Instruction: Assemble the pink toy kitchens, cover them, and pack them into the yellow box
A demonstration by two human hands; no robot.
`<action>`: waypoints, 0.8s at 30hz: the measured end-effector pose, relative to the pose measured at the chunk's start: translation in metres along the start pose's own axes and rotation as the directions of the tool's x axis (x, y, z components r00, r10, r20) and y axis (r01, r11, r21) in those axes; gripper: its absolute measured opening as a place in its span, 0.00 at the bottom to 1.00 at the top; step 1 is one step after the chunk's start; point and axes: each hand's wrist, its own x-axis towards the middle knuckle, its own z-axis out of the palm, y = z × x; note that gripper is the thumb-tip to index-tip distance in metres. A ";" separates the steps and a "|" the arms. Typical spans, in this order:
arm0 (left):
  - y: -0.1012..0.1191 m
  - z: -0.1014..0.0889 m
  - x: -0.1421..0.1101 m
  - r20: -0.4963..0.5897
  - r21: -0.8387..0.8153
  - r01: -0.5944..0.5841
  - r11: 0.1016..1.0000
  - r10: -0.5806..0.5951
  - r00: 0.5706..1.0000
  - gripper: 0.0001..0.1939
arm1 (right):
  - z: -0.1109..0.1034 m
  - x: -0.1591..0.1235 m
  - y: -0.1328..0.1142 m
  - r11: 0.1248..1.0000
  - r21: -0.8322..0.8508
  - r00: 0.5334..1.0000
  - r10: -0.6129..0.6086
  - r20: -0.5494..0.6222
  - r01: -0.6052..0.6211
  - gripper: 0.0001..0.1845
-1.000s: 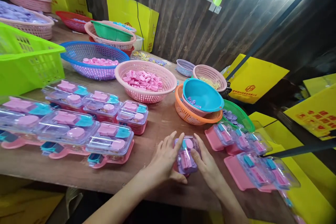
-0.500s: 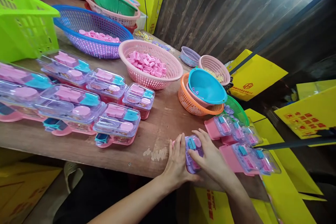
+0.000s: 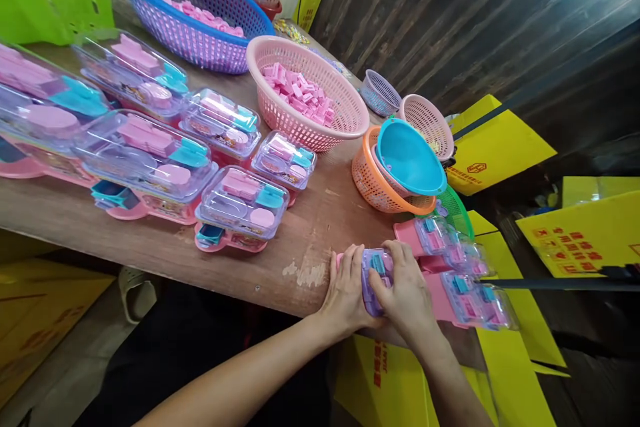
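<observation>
Between my two hands, close to the table's front edge, is a pink toy case [image 3: 373,300] with a clear purple-tinted lid and blue and pink pieces under it. My left hand [image 3: 345,290] wraps round its left side, fingers together. On the other side my right hand [image 3: 404,283] grips the lid's edge, with the thumb lying over the top. Its underside and much of its sides are hidden by my hands. Similar lidded toy cases [image 3: 243,203] stand in rows at the left, and several more [image 3: 463,290] lie at the right.
A pink basket [image 3: 310,90] of small pink pieces stands behind, beside a blue basket [image 3: 190,10]. An orange basket [image 3: 367,180] holding a turquoise bowl [image 3: 413,157] is beyond my hands. Yellow cartons [image 3: 500,147] stand at the right and below the wooden table [image 3: 320,233].
The camera view has shifted, so the table and baskets sit differently in the picture. Both hands stay on the toy case; my right hand's fingers are drawn closer round its lid.
</observation>
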 end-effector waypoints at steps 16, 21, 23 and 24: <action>0.005 -0.008 0.002 -0.039 -0.028 -0.016 0.999 0.015 0.999 0.60 | -0.002 -0.009 -0.012 0.944 -0.322 0.996 -0.078 -0.030 0.064 0.23; 0.005 -0.010 0.002 -0.033 -0.035 -0.025 0.999 0.024 0.999 0.58 | -0.002 -0.013 -0.019 0.898 -0.438 0.996 -0.071 -0.050 0.042 0.23; 0.004 -0.010 0.001 -0.037 -0.037 -0.026 0.999 0.025 0.999 0.57 | -0.002 -0.013 -0.023 0.875 -0.482 0.996 -0.072 -0.051 0.039 0.23; 0.004 -0.010 0.001 -0.035 -0.036 -0.025 0.999 0.024 0.999 0.57 | -0.002 -0.013 -0.024 0.866 -0.498 0.996 -0.077 -0.051 0.042 0.23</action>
